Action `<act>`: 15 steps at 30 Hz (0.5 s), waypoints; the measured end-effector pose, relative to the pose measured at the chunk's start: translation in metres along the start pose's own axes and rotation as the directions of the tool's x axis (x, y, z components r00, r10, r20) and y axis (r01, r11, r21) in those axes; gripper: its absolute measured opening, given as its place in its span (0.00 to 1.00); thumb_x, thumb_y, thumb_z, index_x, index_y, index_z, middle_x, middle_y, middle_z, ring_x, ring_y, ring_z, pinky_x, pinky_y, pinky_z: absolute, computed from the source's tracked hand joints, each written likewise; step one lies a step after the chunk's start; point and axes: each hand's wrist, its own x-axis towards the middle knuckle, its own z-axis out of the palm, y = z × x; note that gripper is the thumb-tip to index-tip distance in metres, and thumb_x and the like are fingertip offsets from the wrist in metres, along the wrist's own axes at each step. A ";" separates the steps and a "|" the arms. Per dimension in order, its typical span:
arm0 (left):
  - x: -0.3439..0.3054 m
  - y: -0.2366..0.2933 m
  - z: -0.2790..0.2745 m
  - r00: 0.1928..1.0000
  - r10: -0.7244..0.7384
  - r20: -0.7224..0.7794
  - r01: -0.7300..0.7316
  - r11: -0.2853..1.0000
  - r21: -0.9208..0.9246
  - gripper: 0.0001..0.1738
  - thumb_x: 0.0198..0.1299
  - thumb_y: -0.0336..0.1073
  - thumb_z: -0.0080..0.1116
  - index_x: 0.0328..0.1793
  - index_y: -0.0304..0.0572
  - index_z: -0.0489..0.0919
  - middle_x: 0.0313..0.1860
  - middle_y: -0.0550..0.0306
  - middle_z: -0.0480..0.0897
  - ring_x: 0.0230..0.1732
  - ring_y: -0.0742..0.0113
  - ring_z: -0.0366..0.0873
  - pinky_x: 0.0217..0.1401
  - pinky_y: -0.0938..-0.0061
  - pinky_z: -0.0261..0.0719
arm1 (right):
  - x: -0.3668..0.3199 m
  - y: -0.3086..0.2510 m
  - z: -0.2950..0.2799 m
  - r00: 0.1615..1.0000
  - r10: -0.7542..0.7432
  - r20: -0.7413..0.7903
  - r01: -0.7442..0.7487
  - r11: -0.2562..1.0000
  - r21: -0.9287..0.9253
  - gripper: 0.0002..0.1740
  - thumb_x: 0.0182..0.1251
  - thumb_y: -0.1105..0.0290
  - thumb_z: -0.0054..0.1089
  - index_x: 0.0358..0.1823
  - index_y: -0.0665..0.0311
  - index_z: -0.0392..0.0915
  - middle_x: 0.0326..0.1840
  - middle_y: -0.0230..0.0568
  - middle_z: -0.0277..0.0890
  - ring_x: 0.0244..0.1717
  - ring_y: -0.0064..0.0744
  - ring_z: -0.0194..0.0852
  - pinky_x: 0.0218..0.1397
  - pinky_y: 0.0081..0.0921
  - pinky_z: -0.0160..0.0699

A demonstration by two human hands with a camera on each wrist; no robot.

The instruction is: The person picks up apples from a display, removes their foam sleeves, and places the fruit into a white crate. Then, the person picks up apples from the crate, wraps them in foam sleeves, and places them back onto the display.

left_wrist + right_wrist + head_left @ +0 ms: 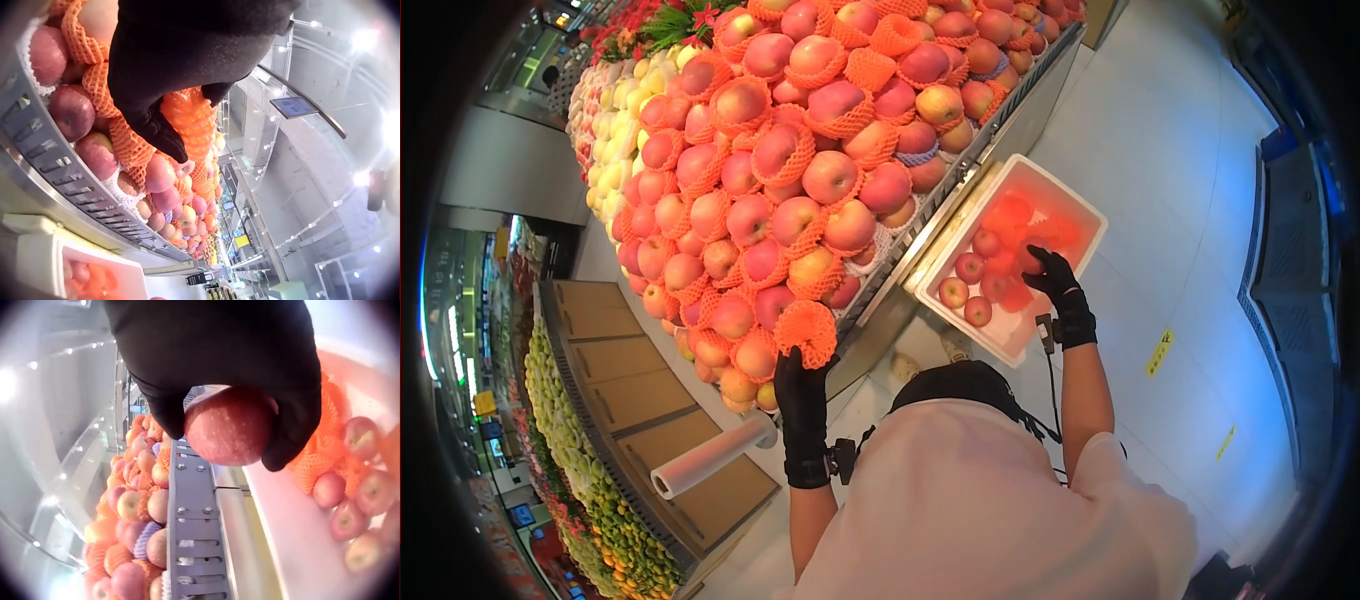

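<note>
Apple within right grip; net within left grip.

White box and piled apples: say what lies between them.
A grey slotted rail, a metal ledge and a yellowish strip, seen in the right wrist view.

**Open From Above, Hemmed at the Sides**

Open air lay over the white box, though the right hand took up part of it; lower down, apples and orange nets crowded the inside. A slatted grey rail barred a low path between the box and the apple heap. Packed fruit blocked the heap itself, with room above. A pale roll jutted near its corner, and a cable hung beside the right forearm.
</note>
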 end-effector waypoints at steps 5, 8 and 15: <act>-0.003 -0.003 0.012 0.996 -0.024 -0.090 0.015 0.995 -0.100 0.22 0.77 0.42 0.45 0.68 0.33 0.69 0.61 0.51 0.75 0.60 0.60 0.76 0.56 0.63 0.82 | -0.003 0.041 0.007 0.963 -0.207 0.172 0.246 0.938 -0.244 0.33 0.56 0.71 0.69 0.66 0.52 0.74 0.45 0.35 0.80 0.39 0.33 0.81 0.40 0.25 0.83; -0.008 -0.010 0.010 0.992 -0.057 -0.113 0.041 0.989 -0.139 0.23 0.76 0.43 0.46 0.68 0.34 0.68 0.62 0.51 0.74 0.61 0.60 0.75 0.56 0.62 0.82 | -0.025 0.052 0.012 0.931 -0.274 0.242 0.339 0.894 -0.293 0.30 0.56 0.64 0.67 0.64 0.49 0.76 0.54 0.36 0.76 0.44 0.32 0.76 0.40 0.25 0.79; -0.019 -0.018 0.000 0.982 -0.120 -0.148 0.076 0.958 -0.276 0.27 0.74 0.47 0.49 0.71 0.36 0.65 0.66 0.52 0.71 0.64 0.59 0.73 0.60 0.59 0.80 | -0.042 0.047 0.040 0.908 0.407 -0.095 -0.407 0.809 -0.425 0.27 0.62 0.77 0.62 0.62 0.46 0.77 0.44 0.34 0.80 0.37 0.31 0.80 0.37 0.29 0.81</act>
